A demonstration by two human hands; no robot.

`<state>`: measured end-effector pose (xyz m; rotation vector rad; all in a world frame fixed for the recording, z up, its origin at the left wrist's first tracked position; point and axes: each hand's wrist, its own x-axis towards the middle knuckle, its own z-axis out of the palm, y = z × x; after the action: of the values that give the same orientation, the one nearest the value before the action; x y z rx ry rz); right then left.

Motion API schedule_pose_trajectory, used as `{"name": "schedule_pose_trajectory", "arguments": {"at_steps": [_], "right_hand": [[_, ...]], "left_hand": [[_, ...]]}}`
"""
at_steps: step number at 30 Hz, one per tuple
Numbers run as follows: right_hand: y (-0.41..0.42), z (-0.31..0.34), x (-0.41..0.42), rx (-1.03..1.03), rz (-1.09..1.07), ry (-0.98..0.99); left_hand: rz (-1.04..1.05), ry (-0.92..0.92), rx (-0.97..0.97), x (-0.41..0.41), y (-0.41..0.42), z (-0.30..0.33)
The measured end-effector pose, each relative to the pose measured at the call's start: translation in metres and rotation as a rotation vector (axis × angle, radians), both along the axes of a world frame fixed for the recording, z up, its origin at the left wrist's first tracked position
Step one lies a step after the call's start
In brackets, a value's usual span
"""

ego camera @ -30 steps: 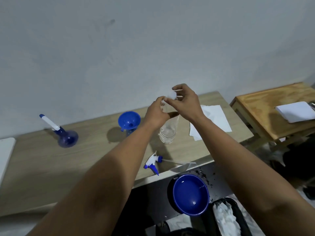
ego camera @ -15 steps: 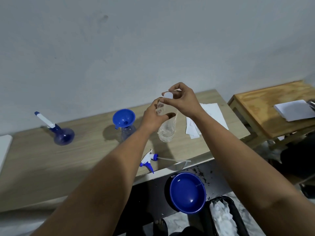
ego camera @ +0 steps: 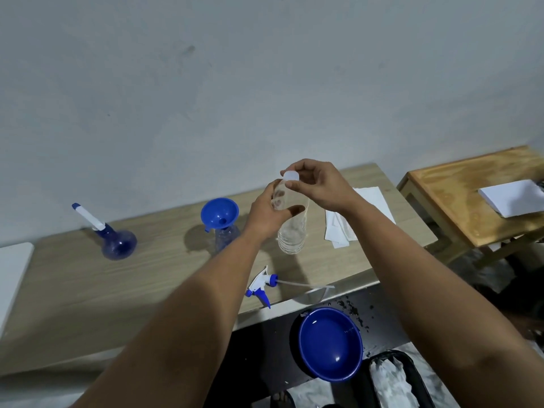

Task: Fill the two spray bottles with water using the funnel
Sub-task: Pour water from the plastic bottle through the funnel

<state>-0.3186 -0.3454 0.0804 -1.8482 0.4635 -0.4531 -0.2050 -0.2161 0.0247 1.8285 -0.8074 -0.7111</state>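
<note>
From the head view, your left hand (ego camera: 266, 214) has its grip wrapped round the upper part of a clear ribbed plastic water bottle (ego camera: 291, 231), which stands upright with its base on or just above the pale wood-grain bench (ego camera: 73, 290); which of the two, I cannot tell. Your right hand (ego camera: 319, 184) pinches the small white cap (ego camera: 290, 175) at the bottle's mouth between thumb and fingertips, grip clenched on it. Whether the cap is on the thread or just off it is not clear.

Just left of the bottle, a blue plastic funnel (ego camera: 219, 212) sits in the neck of a clear bluish spray bottle (ego camera: 225, 238). Far to the left stands a dark blue round-bellied spray bottle (ego camera: 117, 244) with a white and blue nozzle tilted to the left. At the near edge of the bench lies a white and blue trigger sprayer head (ego camera: 260, 285), its thin dip tube running right.

Right of your hands lie white paper sheets (ego camera: 341, 231). Below the bench edge a blue round bowl (ego camera: 329, 344) sits on the dark, wet floor (ego camera: 265, 348)
</note>
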Motion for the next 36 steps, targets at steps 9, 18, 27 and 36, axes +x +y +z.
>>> {"name": "schedule_pose_trajectory", "arguments": {"at_steps": [9, 18, 27, 36], "right_hand": [[-0.006, 0.019, 0.004, -0.144, 0.041, 0.074], [-0.037, -0.053, -0.024, -0.018, -0.454, 0.243], [0.019, -0.179, -0.044, -0.167, -0.16, 0.822], [0.019, -0.148, -0.033, -0.078, -0.261, 0.263]], "left_hand": [[-0.016, -0.01, 0.013, 0.001, -0.003, 0.006], [-0.024, -0.012, 0.061, 0.011, 0.001, 0.015], [0.024, -0.024, 0.074, 0.005, 0.002, 0.017], [0.07, -0.106, 0.021, 0.003, 0.013, 0.027]]}}
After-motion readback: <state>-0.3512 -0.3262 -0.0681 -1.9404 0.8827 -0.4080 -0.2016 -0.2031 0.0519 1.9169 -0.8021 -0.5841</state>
